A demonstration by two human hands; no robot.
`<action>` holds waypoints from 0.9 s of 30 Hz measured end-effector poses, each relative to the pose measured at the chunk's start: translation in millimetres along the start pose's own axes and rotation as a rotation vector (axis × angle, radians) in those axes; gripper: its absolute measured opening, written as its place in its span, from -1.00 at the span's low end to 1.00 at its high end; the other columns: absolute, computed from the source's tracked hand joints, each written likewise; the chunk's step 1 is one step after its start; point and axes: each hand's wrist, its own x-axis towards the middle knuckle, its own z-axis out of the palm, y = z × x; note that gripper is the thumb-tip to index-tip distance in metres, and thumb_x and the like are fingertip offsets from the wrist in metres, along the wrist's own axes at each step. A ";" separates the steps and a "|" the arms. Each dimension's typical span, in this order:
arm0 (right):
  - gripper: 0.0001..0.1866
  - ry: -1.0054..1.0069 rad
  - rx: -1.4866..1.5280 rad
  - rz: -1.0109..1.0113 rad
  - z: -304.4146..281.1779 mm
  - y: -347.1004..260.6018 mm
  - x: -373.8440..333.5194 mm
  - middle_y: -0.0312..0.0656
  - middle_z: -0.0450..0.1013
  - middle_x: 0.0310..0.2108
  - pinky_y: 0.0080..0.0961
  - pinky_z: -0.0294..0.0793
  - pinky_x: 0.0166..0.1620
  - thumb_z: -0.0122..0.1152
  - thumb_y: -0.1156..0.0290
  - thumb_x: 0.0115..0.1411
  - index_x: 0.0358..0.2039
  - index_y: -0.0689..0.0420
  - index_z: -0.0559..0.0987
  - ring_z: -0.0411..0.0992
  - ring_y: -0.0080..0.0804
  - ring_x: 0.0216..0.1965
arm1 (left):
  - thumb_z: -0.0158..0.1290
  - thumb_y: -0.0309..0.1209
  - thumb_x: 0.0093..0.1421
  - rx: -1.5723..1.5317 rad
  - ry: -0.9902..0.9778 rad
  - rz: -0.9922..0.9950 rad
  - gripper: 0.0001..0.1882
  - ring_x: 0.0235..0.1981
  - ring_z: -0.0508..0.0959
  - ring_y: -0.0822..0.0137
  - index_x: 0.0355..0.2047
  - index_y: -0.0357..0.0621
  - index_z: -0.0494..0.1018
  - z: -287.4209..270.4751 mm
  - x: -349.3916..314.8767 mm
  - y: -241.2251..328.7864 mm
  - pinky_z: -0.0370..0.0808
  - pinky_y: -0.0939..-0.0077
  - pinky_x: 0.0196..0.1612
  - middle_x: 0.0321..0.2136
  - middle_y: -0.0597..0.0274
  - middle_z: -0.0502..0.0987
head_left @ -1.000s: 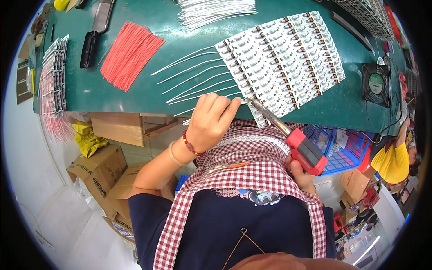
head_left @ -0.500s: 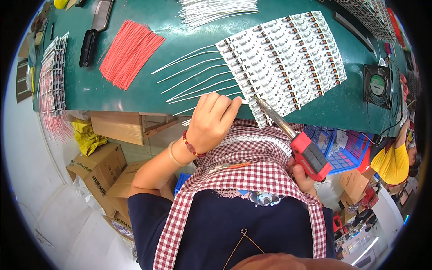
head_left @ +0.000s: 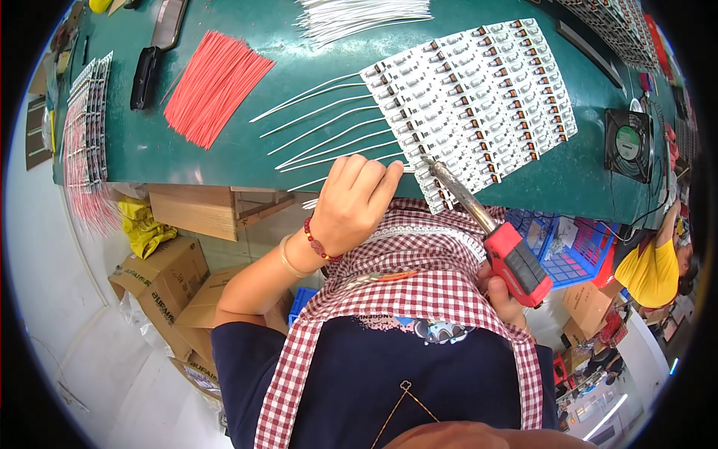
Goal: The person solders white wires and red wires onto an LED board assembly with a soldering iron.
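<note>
- Soldering iron [head_left: 490, 228], red handle with black panel, sits right of frame centre; its metal barrel slants up-left and the tip meets the lower left corner of the LED strip panel [head_left: 479, 101].
- Right hand [head_left: 502, 295] is wrapped around the lower end of the iron's handle, mostly hidden behind it; fingers closed on the grip.
- Left hand [head_left: 355, 202], centre of frame, fingers curled together and pressed down at the counter's near edge, thumb and fingertips pinching a white wire [head_left: 407, 169] whose end shows just beside the iron tip. A red bead bracelet and a pale bangle sit on the wrist.
- LED strip panel: white sheet of many small rows with dark and orange components, lying flat, upper centre-right, tilted.
- Loose white wires [head_left: 321, 131] fan out left of the panel, roughly parallel, touching the panel's left edge.
- Red wire bundle [head_left: 213, 86] lies upper left, well apart from the hands.
- Second bundle of white wires [head_left: 359, 15] at the top edge.
- Counter [head_left: 299, 67]: green mat surface across the upper frame.
- Small black fan [head_left: 627, 144] stands at the right end of the counter.
- Cardboard boxes [head_left: 161, 277] on the floor, lower left.
- Blue crate [head_left: 568, 247] below the counter, right.
- Another person in yellow [head_left: 654, 269] at far right edge.
</note>
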 end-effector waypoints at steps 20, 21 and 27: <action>-0.77 0.003 0.125 0.075 -3.5 6.4 -11.0 -0.21 0.54 -0.52 -0.44 0.45 -0.41 0.26 0.26 0.12 -0.41 0.19 0.62 0.51 -0.32 -0.50 | 0.16 -0.63 -0.21 0.015 0.132 0.066 -0.61 -0.48 0.41 0.30 -0.25 -0.24 0.58 3.7 -2.5 3.1 0.29 0.43 -0.41 -0.47 0.30 0.45; -0.78 -0.024 0.126 0.087 -4.1 7.4 -11.9 -0.21 0.54 -0.52 -0.44 0.46 -0.41 0.26 0.27 0.11 -0.41 0.18 0.62 0.51 -0.33 -0.50 | 0.17 -0.64 -0.21 0.000 0.107 0.052 -0.61 -0.48 0.41 0.30 -0.25 -0.25 0.58 5.5 -4.4 2.9 0.28 0.43 -0.42 -0.48 0.30 0.44; -0.81 -0.035 0.121 0.117 -1.3 10.4 -14.7 -0.22 0.52 -0.53 -0.47 0.46 -0.45 0.26 0.31 0.09 -0.41 0.19 0.62 0.50 -0.36 -0.53 | 0.16 -0.66 -0.19 -0.020 0.090 0.031 -0.61 -0.50 0.38 0.29 -0.25 -0.25 0.57 4.3 -5.3 4.3 0.25 0.41 -0.44 -0.52 0.30 0.37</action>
